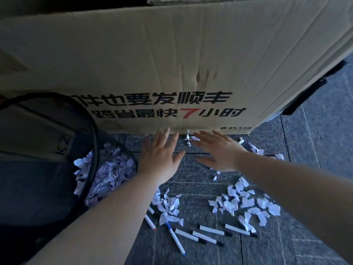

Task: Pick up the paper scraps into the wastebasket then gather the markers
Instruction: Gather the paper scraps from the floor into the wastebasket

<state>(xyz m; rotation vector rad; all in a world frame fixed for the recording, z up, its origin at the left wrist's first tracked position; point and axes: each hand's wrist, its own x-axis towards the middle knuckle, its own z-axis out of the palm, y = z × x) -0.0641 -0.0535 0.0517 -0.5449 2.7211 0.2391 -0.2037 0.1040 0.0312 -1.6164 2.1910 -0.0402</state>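
White paper scraps lie on the dark stone floor in two heaps, one [168, 205] below my left forearm and a bigger one [246, 203] at the right. A few scraps [189, 139] sit by the box's foot between my fingertips. My left hand [160, 155] and my right hand [219, 152] hover there with fingers straight and spread, holding nothing. The black mesh wastebasket [95, 138] stands at the left with many scraps inside it. Several white markers [206, 234] lie scattered near the front, one blue-capped marker [175, 239] among them.
A big cardboard box [172, 64] with black print fills the back and blocks the way forward. More scraps [256, 149] lie by its right corner. A black strap [305, 96] hangs at the box's right side. Bare floor tiles lie to the right.
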